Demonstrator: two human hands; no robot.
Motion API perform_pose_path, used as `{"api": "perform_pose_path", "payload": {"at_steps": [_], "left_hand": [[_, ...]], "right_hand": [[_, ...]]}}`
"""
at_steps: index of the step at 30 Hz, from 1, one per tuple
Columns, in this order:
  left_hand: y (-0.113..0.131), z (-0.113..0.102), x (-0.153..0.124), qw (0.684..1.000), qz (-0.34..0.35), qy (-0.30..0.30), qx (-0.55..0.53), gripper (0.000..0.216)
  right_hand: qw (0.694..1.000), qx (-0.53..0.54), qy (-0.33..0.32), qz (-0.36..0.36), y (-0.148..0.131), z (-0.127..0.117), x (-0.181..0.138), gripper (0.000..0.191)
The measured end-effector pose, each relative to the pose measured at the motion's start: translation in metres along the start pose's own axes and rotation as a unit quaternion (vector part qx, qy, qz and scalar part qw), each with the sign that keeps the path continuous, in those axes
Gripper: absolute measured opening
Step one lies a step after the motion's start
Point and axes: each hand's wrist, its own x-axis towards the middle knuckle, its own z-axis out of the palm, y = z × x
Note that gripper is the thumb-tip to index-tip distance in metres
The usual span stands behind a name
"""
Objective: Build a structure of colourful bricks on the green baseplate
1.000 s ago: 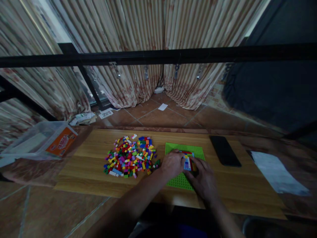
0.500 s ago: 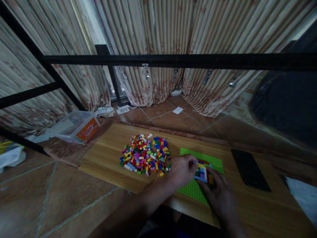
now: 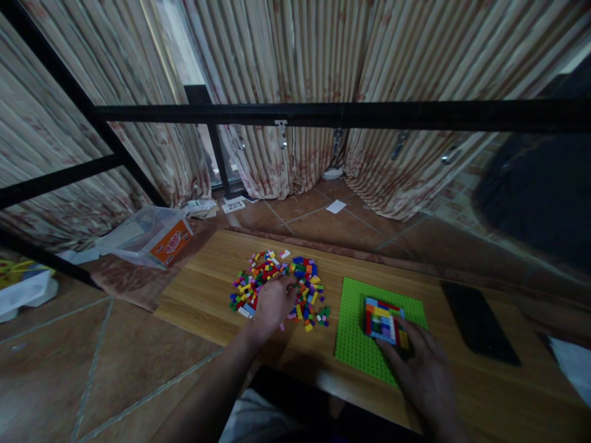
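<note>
Head view: a small rectangular brick build [image 3: 382,321], patched in red, orange, yellow, white and light blue, sits over the green studded baseplate [image 3: 357,354]; whether it is pressed onto the studs cannot be told. Taking the build as the centre of the clock, with twelve straight ahead, the right hand [image 3: 422,366] comes in from four o'clock, its thumb along the near edge and its fingers on the right end, so the grip is closed on the build.

At nine o'clock, well apart from the build, the left hand [image 3: 276,301] reaches into a heap of loose bricks [image 3: 258,280] of many colours. Its fingers are curled downward among them; whether they pinch a brick cannot be told.

All of this rests on a wooden tabletop [image 3: 198,283]. A black flat slab [image 3: 480,323] lies at three o'clock, beyond the right edge of the baseplate, and past it a white sheet [image 3: 572,363] shows partly. Between nine and ten, off the table's end, stands a clear plastic bin [image 3: 138,246] with an orange label [image 3: 172,242]. Toward eleven a white paper [image 3: 336,207] lies on the tiled floor, and at twelve a black rail [image 3: 314,115] crosses before striped curtains [image 3: 318,55].
</note>
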Motion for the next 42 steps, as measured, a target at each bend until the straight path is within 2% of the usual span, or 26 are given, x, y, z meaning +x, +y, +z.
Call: {"api": "perform_pose_path", "payload": {"at_steps": [7,13,25,31,34,37,40,42], "left_hand": [[0.010,0.013,0.037,0.998,0.048,0.027,0.040,0.030],[0.015,0.027,0.062,0.994,0.095,-0.003,0.061,0.033],[0.018,0.023,0.057,0.992,0.096,0.002,0.077,0.015],[0.016,0.021,0.053,0.992,0.100,0.015,0.079,0.014],[0.019,0.017,0.049,0.994,0.092,0.023,0.045,0.015],[0.029,0.014,0.041,0.996,0.076,0.018,-0.039,0.015],[0.049,0.016,0.026,0.985,0.073,-0.027,-0.153,0.014],[0.065,0.022,0.014,0.968,0.088,-0.088,-0.216,0.015]], "right_hand": [[1.000,0.002,0.005,-0.006,-0.002,-0.002,0.000,0.065],[1.000,0.004,-0.002,0.000,-0.006,-0.003,0.001,0.065],[1.000,0.000,0.001,-0.005,-0.008,-0.004,0.001,0.061],[1.000,0.007,0.001,-0.002,-0.009,-0.004,0.002,0.060],[1.000,0.012,-0.004,0.003,-0.011,-0.005,0.002,0.060],[1.000,0.017,-0.001,0.005,-0.014,-0.006,0.003,0.060],[1.000,0.022,0.007,0.008,-0.018,-0.008,0.004,0.057],[1.000,0.020,0.006,0.009,-0.020,-0.010,0.004,0.056]]}}
